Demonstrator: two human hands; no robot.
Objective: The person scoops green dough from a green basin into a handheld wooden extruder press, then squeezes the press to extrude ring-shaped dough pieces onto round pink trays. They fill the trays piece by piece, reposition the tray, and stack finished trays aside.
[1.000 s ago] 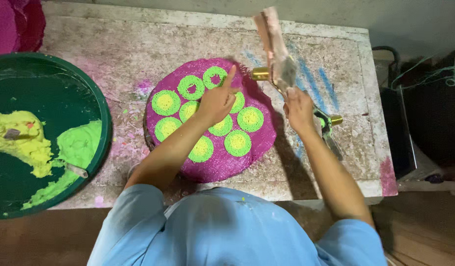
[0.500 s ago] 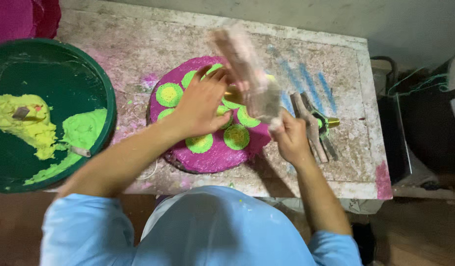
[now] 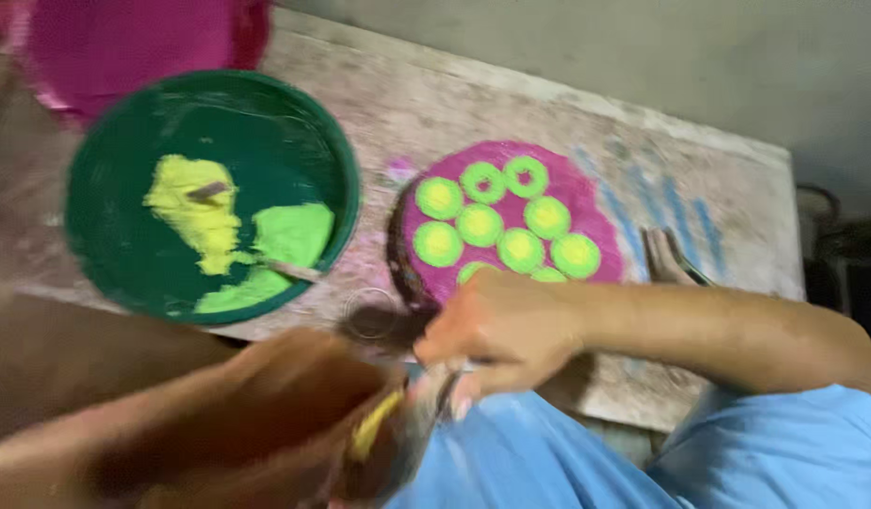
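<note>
My right hand [image 3: 499, 332] is below the table's front edge, its fingers pinched on the top of a clear plastic cone [image 3: 407, 435] with a yellow streak inside. My left hand [image 3: 299, 405], heavily blurred, curls around the cone's lower part. Just beyond my hands lies a round magenta disc [image 3: 600, 219] of powder on the table, covered with several green rings with yellow centres [image 3: 480, 224]. Neither hand touches the disc.
A large green basin [image 3: 105, 236] with heaps of yellow and green powder sits at the left of the stone table [image 3: 737, 188]. A magenta basin [image 3: 134, 47] is at the far left corner. Small metal tools [image 3: 666, 256] lie right of the disc.
My left hand has left the disc and dropped to the table's front edge. My right hand brought the plastic cone down to it. The view has swung to the left.
</note>
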